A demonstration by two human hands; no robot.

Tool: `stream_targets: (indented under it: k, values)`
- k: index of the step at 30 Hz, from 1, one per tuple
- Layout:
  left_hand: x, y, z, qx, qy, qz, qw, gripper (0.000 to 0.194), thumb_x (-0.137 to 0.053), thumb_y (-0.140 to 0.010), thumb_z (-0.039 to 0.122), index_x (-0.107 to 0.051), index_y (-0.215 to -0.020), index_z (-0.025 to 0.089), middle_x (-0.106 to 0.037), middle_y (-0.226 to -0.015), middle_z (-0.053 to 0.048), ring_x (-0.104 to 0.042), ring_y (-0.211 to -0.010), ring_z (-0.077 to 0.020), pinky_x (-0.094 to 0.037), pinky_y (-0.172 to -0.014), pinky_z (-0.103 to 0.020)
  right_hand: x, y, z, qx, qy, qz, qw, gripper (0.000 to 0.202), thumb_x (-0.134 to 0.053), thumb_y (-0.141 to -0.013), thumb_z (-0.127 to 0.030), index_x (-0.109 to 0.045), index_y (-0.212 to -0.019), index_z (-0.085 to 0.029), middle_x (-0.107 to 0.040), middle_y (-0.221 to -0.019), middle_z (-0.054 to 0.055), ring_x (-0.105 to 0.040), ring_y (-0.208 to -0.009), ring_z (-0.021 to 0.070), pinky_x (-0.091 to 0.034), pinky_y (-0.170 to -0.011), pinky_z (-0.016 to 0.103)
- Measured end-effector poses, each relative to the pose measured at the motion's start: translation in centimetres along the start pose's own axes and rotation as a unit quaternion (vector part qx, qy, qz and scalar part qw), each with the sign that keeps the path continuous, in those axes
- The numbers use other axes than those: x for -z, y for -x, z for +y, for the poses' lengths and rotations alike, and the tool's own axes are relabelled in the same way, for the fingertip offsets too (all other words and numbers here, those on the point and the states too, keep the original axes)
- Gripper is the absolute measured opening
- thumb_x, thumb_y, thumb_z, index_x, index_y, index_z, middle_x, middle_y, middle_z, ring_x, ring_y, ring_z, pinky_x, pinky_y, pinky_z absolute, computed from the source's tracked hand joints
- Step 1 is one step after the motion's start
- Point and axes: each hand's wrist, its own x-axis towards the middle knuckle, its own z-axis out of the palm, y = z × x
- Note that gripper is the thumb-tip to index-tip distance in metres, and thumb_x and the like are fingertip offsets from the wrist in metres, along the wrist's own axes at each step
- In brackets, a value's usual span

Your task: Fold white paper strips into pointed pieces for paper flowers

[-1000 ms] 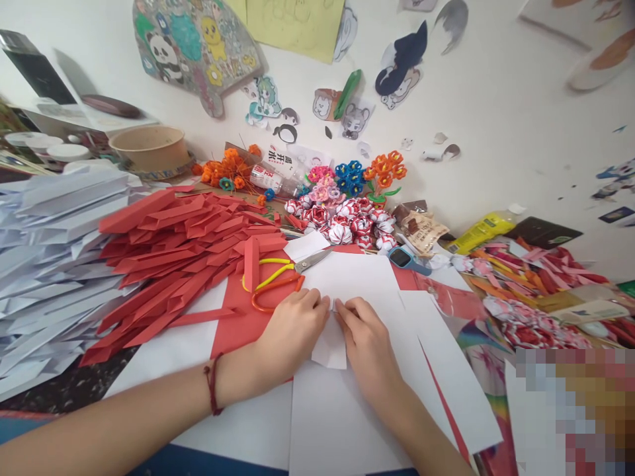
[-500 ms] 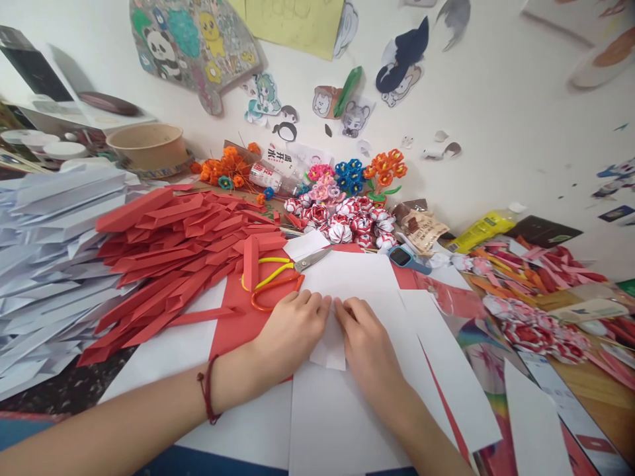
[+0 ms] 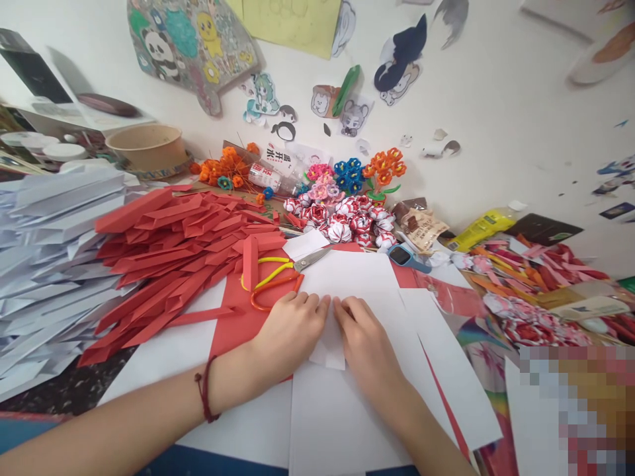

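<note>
Both hands meet over a small white paper piece (image 3: 329,350) in the middle of the table. My left hand (image 3: 292,330), with a dark red cord at the wrist, has its fingers closed on the piece's upper left edge. Pinched at the upper right edge is my right hand (image 3: 367,340). The fingertips almost touch, and the piece's lower end shows between the hands. Beneath lie large white sheets (image 3: 342,423) and a red sheet (image 3: 233,340). Scissors (image 3: 292,266) with yellow and orange handles rest just beyond my left hand.
Folded red strips (image 3: 183,258) and folded white strips (image 3: 54,264) are heaped at left. Red-and-white paper flowers (image 3: 342,225), a blue watch (image 3: 407,258) and a yellow bottle (image 3: 483,228) stand or lie along the back. A round tub (image 3: 146,149) is at back left.
The hands and the small paper keep almost the same place and grip. A pixelated patch now covers the lower right corner of the view.
</note>
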Motion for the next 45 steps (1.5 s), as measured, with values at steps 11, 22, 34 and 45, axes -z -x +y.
stream_targets:
  k: [11,22,34,45]
  values:
    - [-0.62,0.34,0.11,-0.007,-0.012,-0.007,1.0,0.042,-0.044,-0.085,0.006,-0.044,-0.127,0.005,-0.061,-0.084,-0.009,-0.06,-0.075,-0.0206,-0.049,-0.064,-0.032,0.1,-0.19,-0.02,-0.012,-0.039,-0.009,0.999,0.03,-0.031,-0.095,-0.009,-0.059,-0.102,-0.016,-0.054,-0.087,0.008,-0.05,-0.079,0.0195,-0.047,-0.069,0.034]
    - [-0.41,0.12,0.07,0.001,0.001,-0.004,1.0,0.038,-0.04,-0.089,0.009,-0.048,-0.125,0.004,-0.061,-0.086,-0.01,-0.061,-0.075,-0.0216,-0.051,-0.066,-0.034,0.18,-0.28,-0.09,-0.006,-0.037,-0.018,0.999,0.03,-0.032,-0.094,-0.008,-0.059,-0.107,-0.013,-0.055,-0.089,0.01,-0.05,-0.082,0.0209,-0.048,-0.071,0.036]
    - [-0.25,0.0,0.05,0.019,0.023,-0.016,0.999,0.039,-0.039,-0.089,0.009,-0.048,-0.127,0.007,-0.06,-0.083,-0.009,-0.061,-0.074,-0.0213,-0.05,-0.063,-0.032,0.52,-0.21,0.05,-0.058,-0.088,0.009,0.994,0.024,-0.038,-0.097,-0.016,-0.06,-0.089,-0.019,-0.057,-0.084,0.005,-0.054,-0.076,0.0171,-0.045,-0.071,0.031]
    - [-0.5,0.04,0.02,0.034,0.037,-0.003,0.999,0.029,-0.035,-0.093,0.012,-0.053,-0.115,0.01,-0.057,-0.079,-0.007,-0.059,-0.073,-0.0193,-0.049,-0.064,-0.03,0.61,-0.56,0.55,0.043,-0.023,0.01,0.999,0.028,-0.035,-0.098,-0.015,-0.062,-0.089,-0.015,-0.057,-0.083,0.007,-0.055,-0.077,0.0186,-0.044,-0.07,0.032]
